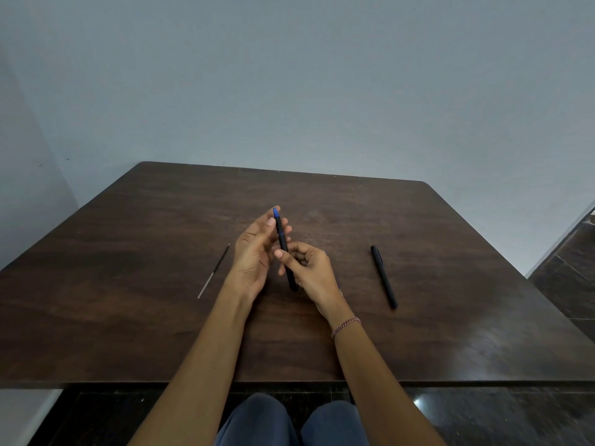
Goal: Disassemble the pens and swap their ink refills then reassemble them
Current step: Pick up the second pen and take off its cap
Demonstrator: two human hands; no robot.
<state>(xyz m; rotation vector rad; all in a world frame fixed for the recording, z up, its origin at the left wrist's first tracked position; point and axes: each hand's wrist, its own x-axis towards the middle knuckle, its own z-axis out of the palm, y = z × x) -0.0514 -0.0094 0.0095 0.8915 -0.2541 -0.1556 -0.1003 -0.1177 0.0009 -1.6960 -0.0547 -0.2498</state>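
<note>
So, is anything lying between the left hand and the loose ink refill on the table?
Nothing visible does. The ink refill lies to the left of the left hand, with only bare table between them. The right hand grips the blue-tipped pen.

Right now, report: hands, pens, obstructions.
Right hand grips blue-tipped pen; left hand at its top, hold unclear. Loose refill left, second pen right, both on table. Nothing blocking.

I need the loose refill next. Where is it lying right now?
In the head view, the refill lies on the table, just left of the left hand and apart from it.
</note>
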